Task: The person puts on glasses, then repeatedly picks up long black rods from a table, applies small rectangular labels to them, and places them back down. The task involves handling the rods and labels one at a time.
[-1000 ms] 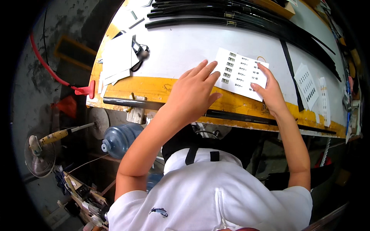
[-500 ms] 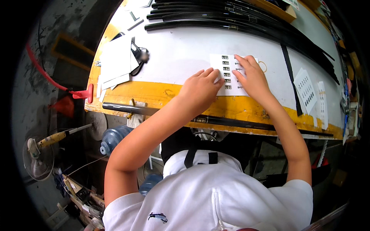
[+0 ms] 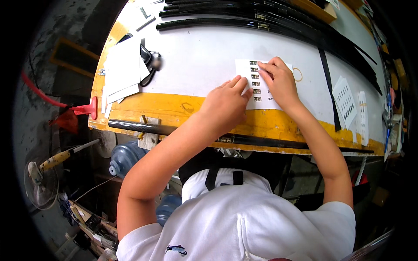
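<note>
A white sheet of small dark labels (image 3: 264,105) lies near the table's front edge, with its labels in rows. On the sheet's left margin rests my left hand (image 3: 226,101), fingers laid out over the paper and holding nothing. My right hand (image 3: 281,83) is over the sheet's right part, thumb and fingertips drawn together in a pinch beside the upper labels. What the pinch holds, if anything, is too small to make out. Several labels on the right side are hidden under this hand.
Long black tubes (image 3: 209,22) lie across the back of the table. Another black tube (image 3: 141,126) runs along the front edge, below my forearms. White cards (image 3: 124,65) are stacked at left. A rubber band (image 3: 298,74), a black strip (image 3: 328,82) and more label sheets (image 3: 346,102) lie at right.
My right hand has drawn its spread fingers together into a pinch and shifted slightly left over the upper labels. My left hand stays on the sheet. The view has shifted slightly.
</note>
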{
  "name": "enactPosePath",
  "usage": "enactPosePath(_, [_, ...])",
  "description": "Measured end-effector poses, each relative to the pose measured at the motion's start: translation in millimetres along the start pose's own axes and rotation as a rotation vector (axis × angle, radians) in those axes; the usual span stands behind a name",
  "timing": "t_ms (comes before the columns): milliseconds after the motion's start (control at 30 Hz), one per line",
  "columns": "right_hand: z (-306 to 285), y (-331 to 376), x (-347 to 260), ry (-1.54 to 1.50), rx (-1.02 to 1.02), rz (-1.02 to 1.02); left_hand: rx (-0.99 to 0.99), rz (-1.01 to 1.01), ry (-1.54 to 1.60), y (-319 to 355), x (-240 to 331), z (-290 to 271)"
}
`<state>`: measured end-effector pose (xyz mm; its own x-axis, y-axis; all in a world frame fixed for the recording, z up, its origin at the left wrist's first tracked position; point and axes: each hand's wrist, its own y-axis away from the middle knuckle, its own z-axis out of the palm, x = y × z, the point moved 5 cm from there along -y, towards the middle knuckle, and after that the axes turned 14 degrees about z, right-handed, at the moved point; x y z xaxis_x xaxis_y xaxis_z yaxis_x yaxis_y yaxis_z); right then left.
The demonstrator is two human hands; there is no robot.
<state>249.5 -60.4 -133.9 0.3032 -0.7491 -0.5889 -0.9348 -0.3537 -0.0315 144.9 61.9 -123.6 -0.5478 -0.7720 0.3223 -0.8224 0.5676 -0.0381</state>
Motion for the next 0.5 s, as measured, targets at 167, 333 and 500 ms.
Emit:
enactPosePath(167, [1.0, -6.8, 8.5, -0.061, -0.034, 0.049, 0.003, -0.014, -0.015, -0.2, -0.2, 1.0])
enactPosePath(333, [-1.5, -14.1, 1.1, 0.014, 0.021, 0.047, -0.015, 0.000, -0.011, 0.6, -1.6, -0.8])
enactPosePath(500, [7.1, -0.7, -2.4, 0.159, 0.124, -0.151, -0.015, -0.003, 0.001, 1.6, -2.1, 0.8])
